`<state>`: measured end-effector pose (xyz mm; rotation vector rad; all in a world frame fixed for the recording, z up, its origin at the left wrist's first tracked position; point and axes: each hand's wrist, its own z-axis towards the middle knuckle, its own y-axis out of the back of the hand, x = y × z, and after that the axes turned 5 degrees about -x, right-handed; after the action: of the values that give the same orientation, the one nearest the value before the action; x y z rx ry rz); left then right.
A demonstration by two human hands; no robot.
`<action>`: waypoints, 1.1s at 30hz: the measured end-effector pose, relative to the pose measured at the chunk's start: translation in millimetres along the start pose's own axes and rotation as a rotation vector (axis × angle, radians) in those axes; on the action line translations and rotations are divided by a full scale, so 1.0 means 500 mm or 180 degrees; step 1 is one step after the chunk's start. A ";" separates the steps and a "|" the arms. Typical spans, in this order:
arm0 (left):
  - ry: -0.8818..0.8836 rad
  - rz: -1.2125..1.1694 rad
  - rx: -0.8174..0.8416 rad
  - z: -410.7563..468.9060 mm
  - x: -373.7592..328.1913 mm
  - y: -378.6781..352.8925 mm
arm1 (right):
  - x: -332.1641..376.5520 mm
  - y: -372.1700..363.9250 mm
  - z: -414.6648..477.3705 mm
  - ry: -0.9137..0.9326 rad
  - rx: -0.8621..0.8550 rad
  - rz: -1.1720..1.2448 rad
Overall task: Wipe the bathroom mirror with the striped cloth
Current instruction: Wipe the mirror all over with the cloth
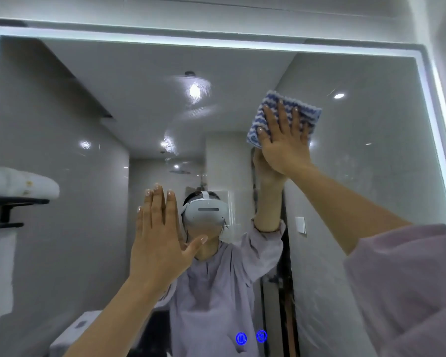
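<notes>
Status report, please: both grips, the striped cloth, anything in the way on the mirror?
Right grip flat, pressing striped cloth on mirror, upper right. Left grip flat, empty, lower centre. Streaks at upper centre.

Right grip (281, 143): arm stretched up, palm flat away from the body, fingers straight and spread. Left grip (157, 240): lower and to its left, fingers straight together, thumb splayed.
</notes>
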<state>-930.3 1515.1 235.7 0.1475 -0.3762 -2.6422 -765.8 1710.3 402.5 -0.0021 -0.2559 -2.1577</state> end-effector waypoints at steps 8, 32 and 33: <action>-0.0024 -0.0053 -0.0031 -0.003 -0.001 0.001 | 0.046 -0.019 -0.023 -0.0163 -0.0093 -0.0058; 0.0015 0.0056 -0.0115 -0.001 -0.002 -0.003 | 0.337 -0.063 -0.014 0.1610 0.0103 -0.0328; 0.0020 0.0062 -0.0095 -0.001 -0.002 -0.002 | 0.329 -0.059 -0.008 0.1499 0.0093 -0.0317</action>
<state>-929.8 1516.0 235.2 0.1419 -0.3342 -2.6261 -882.8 1591.0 409.2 0.5381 -0.0134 -2.1802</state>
